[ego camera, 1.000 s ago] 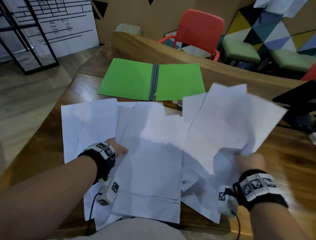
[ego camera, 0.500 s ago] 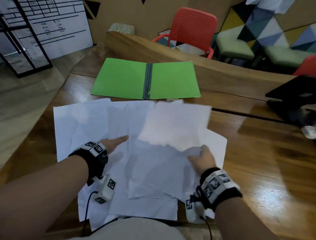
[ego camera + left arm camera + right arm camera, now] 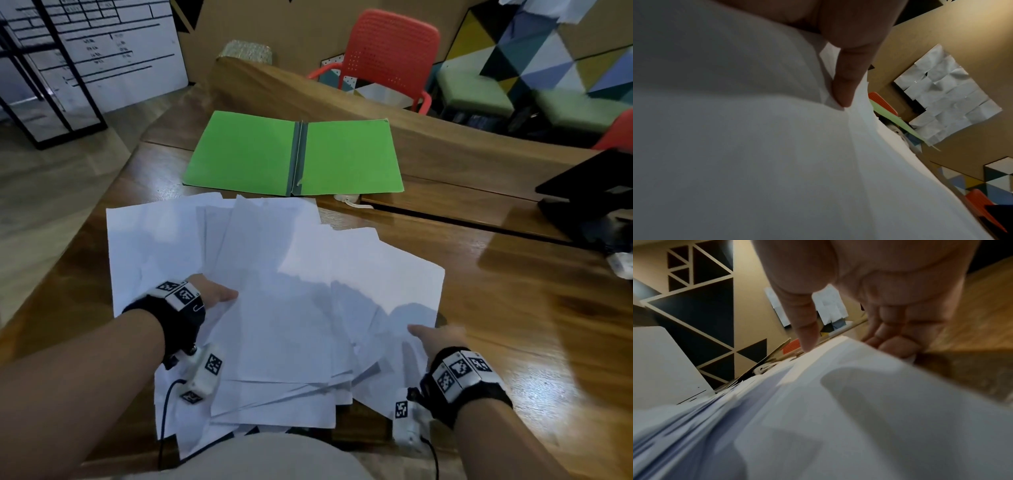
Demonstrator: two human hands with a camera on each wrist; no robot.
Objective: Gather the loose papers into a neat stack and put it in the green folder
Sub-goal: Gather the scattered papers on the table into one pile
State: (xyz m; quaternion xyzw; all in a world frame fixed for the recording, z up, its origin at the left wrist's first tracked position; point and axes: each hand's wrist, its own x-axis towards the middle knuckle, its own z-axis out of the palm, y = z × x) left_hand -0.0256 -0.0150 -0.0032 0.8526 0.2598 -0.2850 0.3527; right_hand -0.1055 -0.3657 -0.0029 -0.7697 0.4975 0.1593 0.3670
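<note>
Both hands sit at opposite sides of the loose papers (image 3: 274, 291), w/ the messy pile between them. Left hand (image 3: 214, 294) is at the pile's left side; its thumb lies on top of a sheet, and the other fingers are tucked under the upper sheets, so can't tell how they lie. In the left wrist view the thumb (image 3: 849, 78) presses down into a paper fold. Right hand (image 3: 436, 335) is at the pile's near-right edge, thumb pointing left over the top sheet. In the right wrist view its fingers (image 3: 898, 340) curl against the sheet edges where they meet the table (image 3: 513, 308), thumb above the paper, so it pinches the pile's edge.

Papers are fanned and overlapping, corners sticking out at diff angles, some hanging over the table's near edge. Not squared up yet.

Green folder (image 3: 294, 154) lies open and flat on the table just beyond the pile, both leaves showing, grey spine in the middle, no paper in it. Small white item by its near-right corner, too small to tell what.

Red chair (image 3: 390, 54) stands behind the table. Dark laptop (image 3: 589, 185) at far right, well apart from the pile.
</note>
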